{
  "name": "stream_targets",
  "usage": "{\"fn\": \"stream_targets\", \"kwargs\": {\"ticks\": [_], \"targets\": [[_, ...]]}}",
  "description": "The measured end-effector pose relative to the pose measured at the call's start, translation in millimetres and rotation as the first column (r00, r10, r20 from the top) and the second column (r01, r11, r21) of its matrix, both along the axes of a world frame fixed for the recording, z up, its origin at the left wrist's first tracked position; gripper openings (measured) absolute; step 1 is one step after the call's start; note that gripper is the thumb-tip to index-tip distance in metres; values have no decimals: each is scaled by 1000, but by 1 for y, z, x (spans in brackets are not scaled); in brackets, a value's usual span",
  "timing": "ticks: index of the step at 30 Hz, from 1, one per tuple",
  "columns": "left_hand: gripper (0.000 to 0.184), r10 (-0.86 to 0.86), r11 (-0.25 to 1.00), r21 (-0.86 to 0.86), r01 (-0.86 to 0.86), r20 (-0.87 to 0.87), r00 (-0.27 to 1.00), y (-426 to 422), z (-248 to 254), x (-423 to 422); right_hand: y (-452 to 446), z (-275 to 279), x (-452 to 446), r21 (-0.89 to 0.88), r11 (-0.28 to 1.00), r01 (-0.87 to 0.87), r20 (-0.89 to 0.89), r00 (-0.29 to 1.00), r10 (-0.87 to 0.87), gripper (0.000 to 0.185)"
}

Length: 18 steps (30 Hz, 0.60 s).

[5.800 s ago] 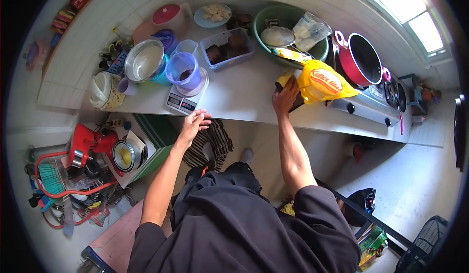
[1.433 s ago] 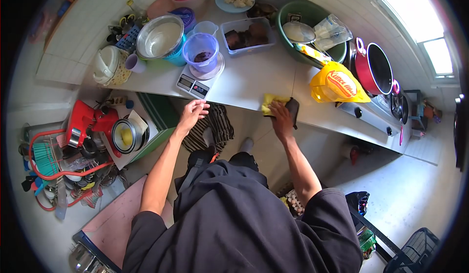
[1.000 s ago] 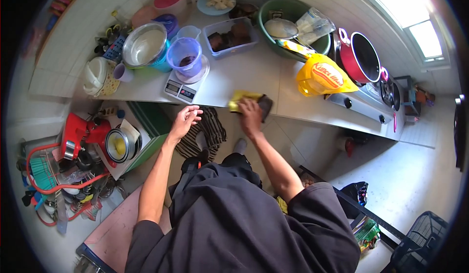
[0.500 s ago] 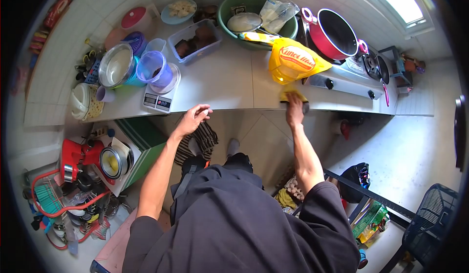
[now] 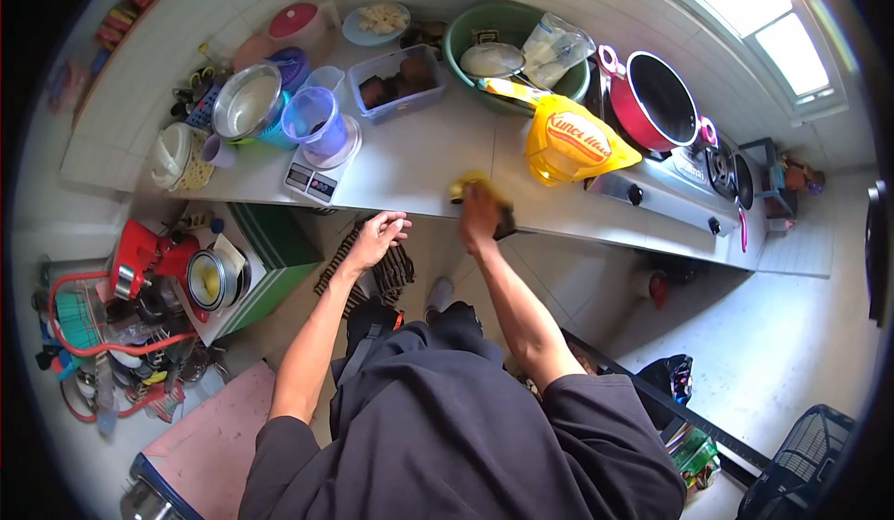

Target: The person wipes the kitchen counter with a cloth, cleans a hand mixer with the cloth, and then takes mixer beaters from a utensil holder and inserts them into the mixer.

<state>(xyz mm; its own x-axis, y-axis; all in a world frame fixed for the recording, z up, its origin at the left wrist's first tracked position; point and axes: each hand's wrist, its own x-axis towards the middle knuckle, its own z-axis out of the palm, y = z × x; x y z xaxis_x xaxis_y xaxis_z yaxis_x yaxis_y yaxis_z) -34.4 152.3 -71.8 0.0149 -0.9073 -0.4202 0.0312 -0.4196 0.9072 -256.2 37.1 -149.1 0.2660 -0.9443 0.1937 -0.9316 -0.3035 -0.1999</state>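
Note:
My right hand [image 5: 480, 217] presses a yellow and dark cloth [image 5: 504, 219] against the front edge of the white counter [image 5: 428, 166]; the hand is blurred. Just off the counter's edge, my left hand [image 5: 378, 239] hovers with nothing in it, fingers loosely curled and partly apart. Up and left of it, a kitchen scale [image 5: 312, 183] carries a clear purple cup [image 5: 315, 121] with something dark inside. Behind lies a clear box [image 5: 398, 82] of dark brown blocks. To the right of the cloth stands a yellow bag [image 5: 570, 140].
A green basin [image 5: 454, 40] holds a bag and a lid. On the stove [image 5: 610, 188] at right sits a red pot [image 5: 643, 129]. Metal bowl [image 5: 248, 101] and tubs stand at left. Below left are a red mixer [image 5: 154, 259] and a dish rack [image 5: 74, 320].
My right hand has moved left along the counter's edge with the cloth, away from in front of the yellow bag. The camera view has shifted. My left hand stays empty near the edge.

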Motion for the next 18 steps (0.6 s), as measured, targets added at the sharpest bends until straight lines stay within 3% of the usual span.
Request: {"fn": "stream_targets", "kwargs": {"ticks": [3,6,7,10,11,12,14,16,17,18], "targets": [[48,119,991,63,-116,-50,992,4,6,-4,13,28,27,379,888,-262,361,925,119,31],[78,199,980,24,-199,-4,980,6,8,-15,31,52,40,549,747,-374,712,677,-185,30],[92,183,983,-18,-183,-16,983,4,9,-17,33,57,41,578,702,-415,683,717,-139,32],[89,267,940,-215,-265,-21,964,-2,2,-35,45,91,40,462,334,-821,877,368,-309,35],[80,319,923,-219,-318,-29,947,-3,6,-41,42,104,36,423,246,-872,894,358,-270,40],[67,275,946,-136,-295,-149,950,-6,25,-40,32,115,26,492,232,-839,869,487,-83,43],[58,281,953,73,-295,-582,763,-9,19,-46,17,132,9,480,335,-811,871,487,-67,44],[55,295,948,143,-284,-729,618,-12,57,-66,19,174,14,554,651,-519,833,357,-423,47],[55,286,949,153,-274,-779,558,-15,59,-75,13,168,12,390,852,-348,855,480,-196,47],[55,233,965,139,-222,-840,489,-20,56,-83,3,158,12,138,971,-196,786,619,13,48]]}}
